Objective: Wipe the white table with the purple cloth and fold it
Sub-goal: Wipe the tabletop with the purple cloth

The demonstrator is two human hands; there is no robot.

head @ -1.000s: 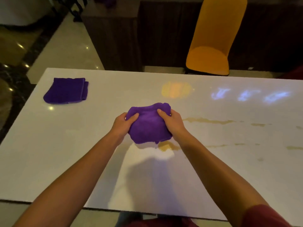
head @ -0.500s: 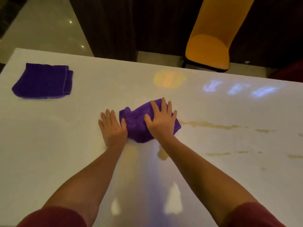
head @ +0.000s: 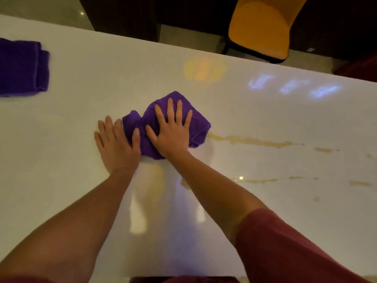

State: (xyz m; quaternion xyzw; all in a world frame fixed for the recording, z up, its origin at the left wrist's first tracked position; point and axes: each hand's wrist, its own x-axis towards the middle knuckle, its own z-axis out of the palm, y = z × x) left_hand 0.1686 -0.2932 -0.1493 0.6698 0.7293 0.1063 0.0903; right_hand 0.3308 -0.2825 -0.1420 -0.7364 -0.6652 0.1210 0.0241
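A bunched purple cloth (head: 199, 121) lies on the white table (head: 61, 180) near its middle. My right hand (head: 172, 129) presses flat on top of the cloth with fingers spread. My left hand (head: 117, 142) lies flat on the table at the cloth's left edge, its thumb touching the fabric. Brownish streaks (head: 255, 140) run across the table to the right of the cloth, and more streaks (head: 265, 180) lie nearer to me.
A second purple cloth (head: 20, 68), folded, sits at the table's far left. An orange chair (head: 263, 27) stands beyond the far edge at the right. Coloured light reflections (head: 293, 86) show on the glossy top.
The cloth was lifted between both hands a second ago; it now lies on the table with my right palm flat on it and my left hand flat beside it.
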